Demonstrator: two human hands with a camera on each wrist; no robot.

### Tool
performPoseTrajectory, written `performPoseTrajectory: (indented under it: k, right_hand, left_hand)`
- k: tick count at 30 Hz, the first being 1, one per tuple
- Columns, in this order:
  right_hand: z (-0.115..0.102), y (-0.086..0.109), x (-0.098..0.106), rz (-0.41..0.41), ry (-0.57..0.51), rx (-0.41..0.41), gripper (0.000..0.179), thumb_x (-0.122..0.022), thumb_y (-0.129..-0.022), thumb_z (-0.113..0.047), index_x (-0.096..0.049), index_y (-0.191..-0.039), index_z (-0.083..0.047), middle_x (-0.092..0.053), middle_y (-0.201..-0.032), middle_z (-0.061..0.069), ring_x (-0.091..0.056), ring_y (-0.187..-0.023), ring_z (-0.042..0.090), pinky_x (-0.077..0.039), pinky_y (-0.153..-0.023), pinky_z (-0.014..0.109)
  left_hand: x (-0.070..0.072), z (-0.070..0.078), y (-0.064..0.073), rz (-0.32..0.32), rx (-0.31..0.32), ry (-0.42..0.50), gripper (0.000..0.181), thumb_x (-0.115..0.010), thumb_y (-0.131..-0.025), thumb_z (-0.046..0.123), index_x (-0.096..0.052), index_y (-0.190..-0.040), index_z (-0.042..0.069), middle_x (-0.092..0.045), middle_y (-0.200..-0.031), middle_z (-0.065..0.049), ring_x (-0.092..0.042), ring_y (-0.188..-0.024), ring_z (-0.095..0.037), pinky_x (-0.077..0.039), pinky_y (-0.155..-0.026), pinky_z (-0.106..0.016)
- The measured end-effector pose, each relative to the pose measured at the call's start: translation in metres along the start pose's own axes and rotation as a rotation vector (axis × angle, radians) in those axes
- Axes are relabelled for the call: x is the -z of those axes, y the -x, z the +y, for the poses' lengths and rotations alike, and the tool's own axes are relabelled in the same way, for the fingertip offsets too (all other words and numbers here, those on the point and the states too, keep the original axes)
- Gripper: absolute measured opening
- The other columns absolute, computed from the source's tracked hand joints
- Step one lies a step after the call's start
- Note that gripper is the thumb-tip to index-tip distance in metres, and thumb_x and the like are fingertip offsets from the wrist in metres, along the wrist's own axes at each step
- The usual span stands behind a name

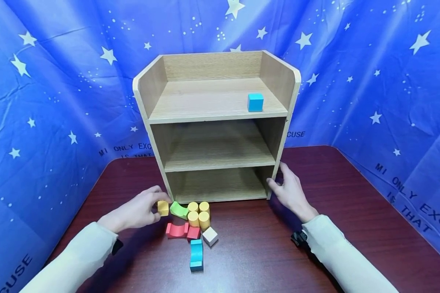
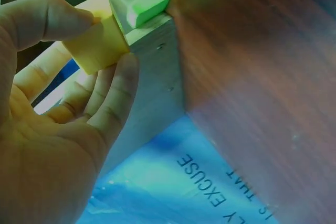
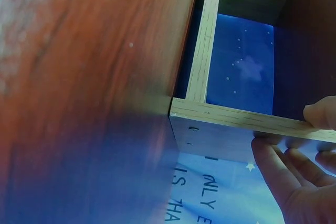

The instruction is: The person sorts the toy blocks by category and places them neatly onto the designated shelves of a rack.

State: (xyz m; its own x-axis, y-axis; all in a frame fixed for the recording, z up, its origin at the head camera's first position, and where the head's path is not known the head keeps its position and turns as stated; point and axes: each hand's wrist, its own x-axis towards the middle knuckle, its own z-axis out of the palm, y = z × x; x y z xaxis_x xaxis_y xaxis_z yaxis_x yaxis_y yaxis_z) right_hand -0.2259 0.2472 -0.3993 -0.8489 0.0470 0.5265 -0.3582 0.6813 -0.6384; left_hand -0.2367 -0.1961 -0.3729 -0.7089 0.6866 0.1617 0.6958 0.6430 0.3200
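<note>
My left hand (image 1: 142, 208) pinches a yellow block (image 2: 100, 40) between thumb and fingertips, beside the lower left corner of the wooden shelf (image 1: 220, 167). In the head view a green arched block (image 1: 179, 210) lies just right of it. My right hand (image 1: 290, 191) holds the edge of the shelf's right side panel, low down; in the right wrist view its thumb is on the inner side and the fingers (image 3: 286, 169) lie along the outer face. A blue cube (image 1: 255, 102) sits on the top shelf board, toward the right.
Several yellow cylinders (image 1: 193, 219) stand before the shelf. Near them lie a red arched block (image 1: 177, 230), a red block (image 1: 193, 233), a whitish cube (image 1: 210, 236) and a blue arched block (image 1: 196, 255). Blue star-printed cloth (image 1: 374, 81) surrounds the dark red table (image 1: 264, 260).
</note>
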Motion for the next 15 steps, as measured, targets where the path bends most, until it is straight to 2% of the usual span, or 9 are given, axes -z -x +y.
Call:
performPoseTrajectory:
  k: [4,9,15]
  right_hand:
    - [-0.001,0.000,0.000,0.001,0.002,0.004,0.052,-0.067,-0.084,-0.007,-0.047,-0.132,-0.006,-0.061,-0.116,0.019,-0.059,-0.074,0.028,-0.050,-0.072,0.048]
    - [-0.001,0.000,0.000,0.001,-0.001,0.004,0.053,-0.067,-0.084,-0.007,-0.047,-0.133,-0.006,-0.060,-0.116,0.019,-0.058,-0.075,0.029,-0.050,-0.071,0.046]
    - [0.000,0.000,0.000,0.001,-0.005,-0.002,0.054,-0.066,-0.084,-0.007,-0.046,-0.134,-0.006,-0.060,-0.116,0.019,-0.060,-0.079,0.029,-0.050,-0.071,0.044]
  left_hand:
    - [0.006,0.005,-0.005,0.009,-0.016,0.018,0.041,-0.066,-0.066,-0.002,-0.068,-0.105,0.012,-0.053,-0.098,0.002,-0.052,-0.083,-0.014,-0.050,-0.069,-0.026]
    - [0.013,0.012,-0.012,0.010,-0.035,0.021,0.043,-0.066,-0.065,-0.002,-0.067,-0.105,0.016,-0.053,-0.099,0.002,-0.052,-0.084,-0.014,-0.049,-0.066,-0.023]
    - [0.016,0.020,-0.015,0.001,-0.024,0.023,0.044,-0.067,-0.066,-0.001,-0.066,-0.104,0.019,-0.051,-0.097,0.003,-0.051,-0.083,-0.013,-0.050,-0.067,-0.023]
